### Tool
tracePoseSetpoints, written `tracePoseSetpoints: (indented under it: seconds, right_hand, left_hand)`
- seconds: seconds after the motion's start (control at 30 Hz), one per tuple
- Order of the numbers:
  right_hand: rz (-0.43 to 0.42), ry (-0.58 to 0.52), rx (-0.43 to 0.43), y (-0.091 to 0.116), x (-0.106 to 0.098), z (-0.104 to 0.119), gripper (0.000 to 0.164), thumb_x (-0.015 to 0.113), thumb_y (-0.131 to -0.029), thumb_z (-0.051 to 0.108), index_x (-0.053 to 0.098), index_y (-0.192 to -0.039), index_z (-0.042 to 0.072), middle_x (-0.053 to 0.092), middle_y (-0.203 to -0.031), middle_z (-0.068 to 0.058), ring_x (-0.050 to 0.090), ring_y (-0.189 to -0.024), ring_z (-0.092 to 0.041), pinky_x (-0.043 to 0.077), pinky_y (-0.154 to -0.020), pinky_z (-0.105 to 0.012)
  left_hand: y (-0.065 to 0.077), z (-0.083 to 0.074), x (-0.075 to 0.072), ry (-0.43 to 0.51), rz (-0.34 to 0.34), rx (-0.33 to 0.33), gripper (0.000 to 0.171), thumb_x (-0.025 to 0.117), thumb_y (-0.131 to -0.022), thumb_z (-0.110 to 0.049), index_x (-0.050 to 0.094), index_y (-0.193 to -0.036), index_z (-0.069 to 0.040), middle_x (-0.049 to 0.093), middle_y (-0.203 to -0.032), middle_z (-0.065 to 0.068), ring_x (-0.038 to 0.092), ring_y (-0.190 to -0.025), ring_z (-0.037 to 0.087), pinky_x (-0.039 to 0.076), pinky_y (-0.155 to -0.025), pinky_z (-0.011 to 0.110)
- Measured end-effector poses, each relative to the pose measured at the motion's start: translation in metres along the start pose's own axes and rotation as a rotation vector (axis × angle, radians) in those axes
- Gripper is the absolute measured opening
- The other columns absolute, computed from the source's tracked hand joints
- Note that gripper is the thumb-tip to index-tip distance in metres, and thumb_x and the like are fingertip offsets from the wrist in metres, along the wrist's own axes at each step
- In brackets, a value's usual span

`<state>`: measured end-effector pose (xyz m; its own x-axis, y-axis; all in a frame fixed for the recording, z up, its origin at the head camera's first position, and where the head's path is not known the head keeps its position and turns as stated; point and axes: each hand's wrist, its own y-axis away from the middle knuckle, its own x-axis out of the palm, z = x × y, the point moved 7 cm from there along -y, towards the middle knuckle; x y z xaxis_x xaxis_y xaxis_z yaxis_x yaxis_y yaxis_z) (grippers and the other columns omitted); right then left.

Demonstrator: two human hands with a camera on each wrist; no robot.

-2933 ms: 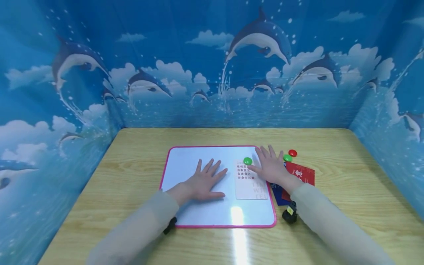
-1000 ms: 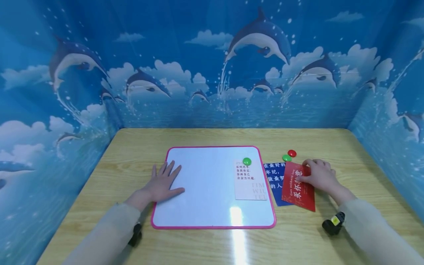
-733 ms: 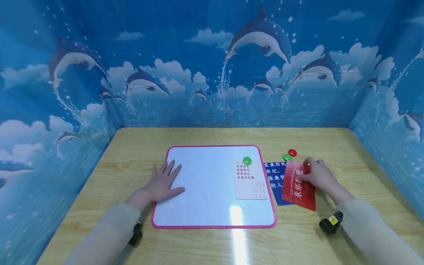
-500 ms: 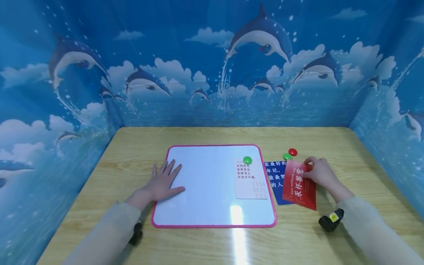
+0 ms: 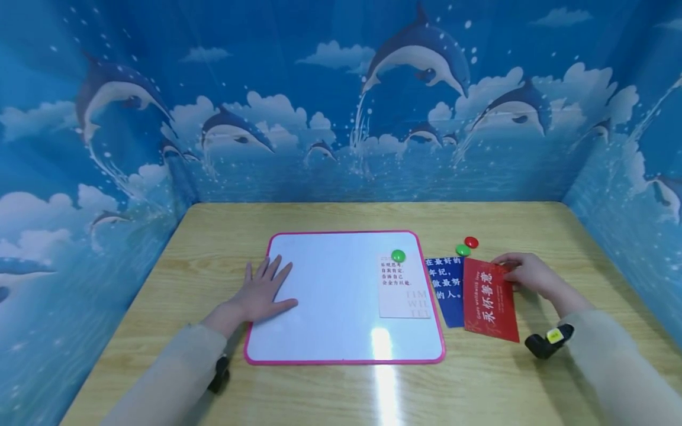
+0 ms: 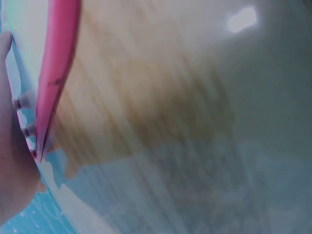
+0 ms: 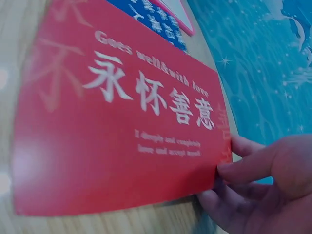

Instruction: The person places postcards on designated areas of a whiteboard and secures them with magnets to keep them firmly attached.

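My right hand (image 5: pixel 533 274) pinches a red card (image 5: pixel 487 302) with white lettering by its far right corner, thumb on top. In the right wrist view the thumb lies over the edge of the red card (image 7: pixel 122 126) and the other fingers are beneath it. A blue card (image 5: pixel 446 296) lies on the table just left of the red one. My left hand (image 5: pixel 258 296) rests with spread fingers on the left edge of the pink-rimmed whiteboard (image 5: pixel 330 337). A white card (image 5: pixel 402 302) lies on the board's right side, a green magnet (image 5: pixel 398 255) at its top.
Another green magnet (image 5: pixel 463 250) and a red magnet (image 5: pixel 471 242) sit behind the cards on the wooden table (image 5: pixel 213 231). A blue dolphin-print curtain (image 5: pixel 266 165) encloses the table at the back and both sides.
Both hands have moved apart from over the board: the left to its left edge, the right to the red card. The red card has shifted right, uncovering more of the blue card.
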<state>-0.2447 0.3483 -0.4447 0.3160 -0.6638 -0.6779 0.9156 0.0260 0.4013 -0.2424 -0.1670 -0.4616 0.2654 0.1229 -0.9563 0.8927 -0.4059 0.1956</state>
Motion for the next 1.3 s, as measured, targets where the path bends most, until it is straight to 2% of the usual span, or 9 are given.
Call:
tracePoseSetpoints:
  seconds: [0.3, 0.5, 1.0, 1.3]
  right_hand:
    - [0.107, -0.024, 0.012, 0.002, -0.004, 0.0, 0.044, 0.053, -0.089, 0.003, 0.045, -0.13, -0.008, 0.048, -0.119, -0.031, 0.057, -0.088, -0.021, 0.056, -0.071, -0.032]
    - [0.147, -0.024, -0.007, 0.003, -0.004, 0.01, 0.045, 0.052, -0.089, 0.004, 0.044, -0.131, -0.008, 0.049, -0.12, -0.029, 0.056, -0.09, -0.02, 0.056, -0.072, -0.032]
    - [0.169, -0.034, -0.07, -0.005, 0.01, 0.069, 0.046, 0.052, -0.089, 0.002, 0.044, -0.133, -0.008, 0.047, -0.122, -0.027, 0.056, -0.094, -0.022, 0.057, -0.074, -0.034]
    - [0.193, -0.042, -0.096, -0.015, 0.029, 0.107, 0.041, 0.051, -0.089, 0.0, 0.05, -0.13, -0.003, 0.049, -0.125, -0.026, 0.057, -0.095, -0.024, 0.057, -0.075, -0.032]
  left_hand:
    - [0.001, -0.002, -0.003, 0.001, 0.003, 0.001, 0.087, 0.047, -0.086, -0.064, 0.018, -0.151, -0.014, 0.008, -0.157, 0.017, 0.001, -0.143, 0.044, -0.004, -0.108, 0.069]
    - [0.001, -0.001, -0.004, 0.009, 0.004, 0.001, 0.087, 0.047, -0.086, -0.063, 0.018, -0.151, -0.013, 0.007, -0.157, 0.018, 0.001, -0.143, 0.044, -0.005, -0.108, 0.068]
    - [0.002, -0.001, -0.003, 0.007, 0.006, 0.002, 0.086, 0.046, -0.087, -0.063, 0.019, -0.15, -0.013, 0.009, -0.157, 0.018, 0.001, -0.143, 0.044, -0.004, -0.108, 0.069]
    - [0.002, -0.002, -0.003, 0.014, 0.02, -0.006, 0.086, 0.048, -0.086, -0.063, 0.018, -0.151, -0.015, 0.007, -0.158, 0.017, 0.0, -0.143, 0.043, -0.005, -0.108, 0.069]
